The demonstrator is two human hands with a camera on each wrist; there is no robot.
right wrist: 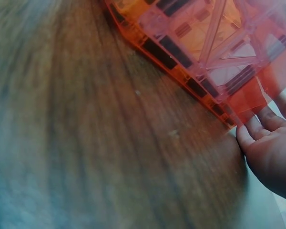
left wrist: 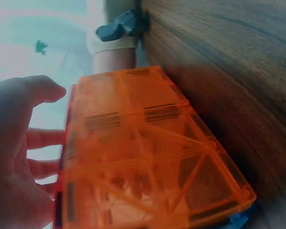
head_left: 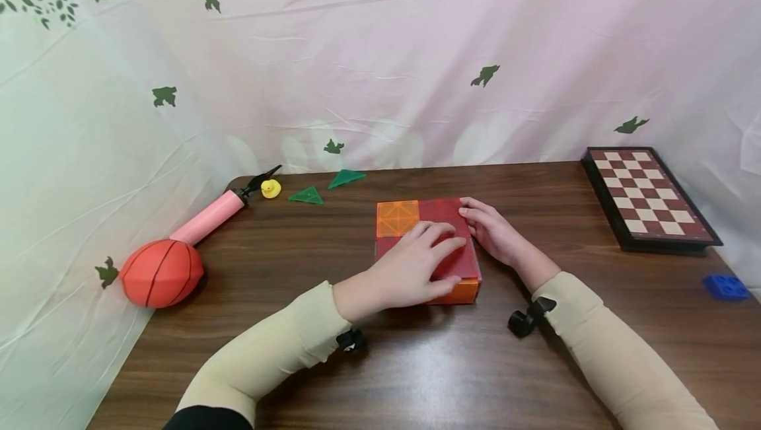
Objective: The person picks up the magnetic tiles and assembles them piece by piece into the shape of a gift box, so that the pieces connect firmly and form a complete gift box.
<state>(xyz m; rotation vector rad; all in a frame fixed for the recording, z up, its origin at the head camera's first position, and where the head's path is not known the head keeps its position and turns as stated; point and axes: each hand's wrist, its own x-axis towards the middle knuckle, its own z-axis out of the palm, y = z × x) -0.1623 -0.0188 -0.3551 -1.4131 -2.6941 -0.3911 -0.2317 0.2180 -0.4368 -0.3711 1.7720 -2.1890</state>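
Translucent plastic in red and orange makes up the flat box of magnetic tiles [head_left: 427,245] lying near the middle of the dark wood-grain tabletop [head_left: 416,364]. Its top shows red squares and one orange square at the far left corner, with an orange wall along the near side. The left hand [head_left: 410,271] lies flat on the lid, fingers straight and spread, pressing down on the red panels. The right hand [head_left: 493,232] rests against the box's right side, fingers relaxed and touching the far right edge rather than curled round it. So the hands are apart, one on top and one beside, and neither is clamped on anything.

In the left wrist view the orange tile wall [left wrist: 148,152] fills the picture, its struts plain to see, with the left hand's fingers [left wrist: 43,138] straight behind it. The right wrist view shows fingertips [right wrist: 257,129] meeting the box's corner where it sits on the wood.

As a judgement, the box looks closed on every side that shows, so the building seems largely done; what may remain is squaring or firming the panels. Two green triangular tiles [head_left: 327,187] lie unused at the far side, well apart from the box.

Elsewhere sit an orange ball [head_left: 162,273], a pink hand pump [head_left: 214,213], a small yellow rubber duck [head_left: 271,188], a folding chessboard [head_left: 648,197] and a blue toy brick [head_left: 725,286]
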